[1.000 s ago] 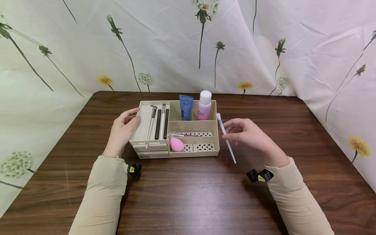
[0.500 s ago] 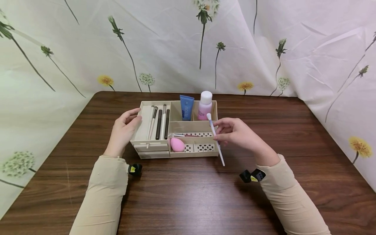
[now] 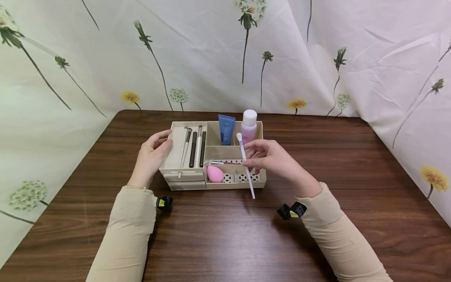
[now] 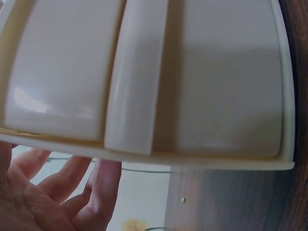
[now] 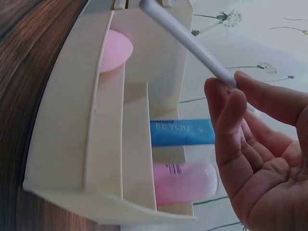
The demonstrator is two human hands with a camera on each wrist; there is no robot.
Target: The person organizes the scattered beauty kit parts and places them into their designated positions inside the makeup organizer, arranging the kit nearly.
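Note:
My right hand (image 3: 276,161) pinches a white makeup brush (image 3: 250,183) between thumb and fingertips, over the right part of a cream cosmetics organizer (image 3: 234,186). The brush's soft head points up and away, overlapping the pink bottle (image 3: 249,129) in the head view. My left hand (image 3: 149,158) rests against the organizer's left side, fingers extended along the wall in the left wrist view. Several makeup brushes and dark pens (image 3: 193,149) lie in the left tray. A blue tube (image 3: 226,130) stands in the back, and a pink makeup sponge (image 3: 215,174) sits in a front compartment.
Another makeup brush (image 3: 225,162) lies across the middle compartment of the organizer. Two drawer fronts (image 3: 186,182) show at its lower left. The dark wooden table (image 3: 225,239) ends at a white floral cloth (image 3: 211,51) hanging behind.
My right hand has moved left with the white makeup brush, from beside the organizer to over its right compartments. The left hand stays at the organizer's left side.

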